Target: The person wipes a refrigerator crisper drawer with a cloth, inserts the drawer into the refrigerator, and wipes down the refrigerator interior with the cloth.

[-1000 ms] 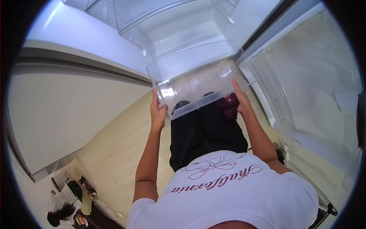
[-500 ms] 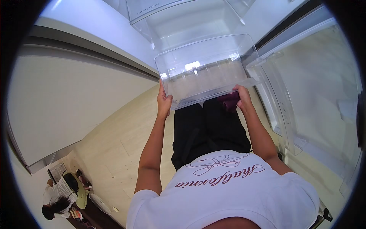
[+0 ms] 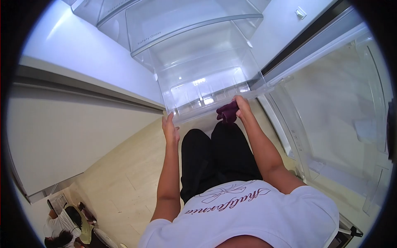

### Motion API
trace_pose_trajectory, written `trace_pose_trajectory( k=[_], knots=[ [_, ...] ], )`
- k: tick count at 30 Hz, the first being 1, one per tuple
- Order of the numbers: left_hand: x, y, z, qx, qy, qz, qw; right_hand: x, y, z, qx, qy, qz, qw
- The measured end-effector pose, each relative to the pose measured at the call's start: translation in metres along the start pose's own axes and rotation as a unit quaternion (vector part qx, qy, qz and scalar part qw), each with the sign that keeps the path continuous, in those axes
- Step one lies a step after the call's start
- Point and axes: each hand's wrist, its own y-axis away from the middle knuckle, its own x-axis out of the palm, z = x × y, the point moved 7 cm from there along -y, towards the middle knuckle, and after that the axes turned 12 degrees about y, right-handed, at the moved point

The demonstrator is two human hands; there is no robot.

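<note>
A clear plastic drawer (image 3: pixel 206 93) sits partly inside the fridge, below the glass shelf (image 3: pixel 194 31), its front edge facing me. My left hand (image 3: pixel 170 129) is at the drawer's front left corner, with its fingers apart and upright. At the front edge, right of the middle, my right hand (image 3: pixel 242 106) is closed on a dark purple cloth (image 3: pixel 227 112) and touches the drawer's rim. The cloth hangs below that edge, above my knees.
The open fridge door (image 3: pixel 331 107) with clear door bins stands at the right. A white panel (image 3: pixel 78 128) is at the left. Another person (image 3: pixel 68 223) is at the lower left, near a round white object (image 3: pixel 105 239). Pale floor (image 3: pixel 120 186) lies below.
The drawer has moved forward into the fridge and tilted more level. My left hand has loosened from its side, and my right hand has shifted left along the front edge with the cloth.
</note>
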Motion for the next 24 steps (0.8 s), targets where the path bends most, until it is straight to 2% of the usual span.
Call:
trace_pose_trajectory(
  k=[1,3,4,6,7,9,14,19,22,24],
  knots=[
    [0.011,0.007,-0.005,0.001,0.0,0.003,1.0,0.007,-0.004,0.005,-0.002,-0.013,0.004,1.0],
    [0.034,0.022,0.006,-0.117,0.163,0.033,0.979,0.019,-0.014,0.019,-0.006,-0.01,-0.003,1.0],
    [0.038,0.02,0.01,-0.118,0.161,0.034,0.979,0.024,-0.021,0.025,-0.007,-0.006,-0.008,1.0],
    [0.07,0.013,0.021,-0.204,0.314,0.127,0.919,0.032,-0.036,0.036,-0.014,0.011,-0.013,1.0],
    [0.075,0.005,0.025,-0.205,0.313,0.126,0.919,0.034,-0.041,0.042,-0.021,0.029,-0.017,0.999],
    [0.099,-0.005,0.025,-0.257,0.395,0.184,0.863,0.041,-0.052,0.052,-0.017,0.029,0.0,0.999],
    [0.127,-0.024,0.025,-0.288,0.44,0.169,0.833,0.054,-0.066,0.064,-0.013,0.046,0.047,0.998],
    [0.139,-0.038,0.013,-0.313,0.472,0.158,0.809,0.067,-0.053,0.075,-0.037,0.042,0.041,0.998],
    [0.146,-0.024,0.003,-0.305,0.446,0.138,0.83,0.063,-0.057,0.071,-0.036,0.056,0.02,0.998],
    [0.155,0.008,-0.001,-0.336,0.324,0.121,0.876,0.053,-0.058,0.065,-0.031,0.064,0.004,0.997]
  ],
)
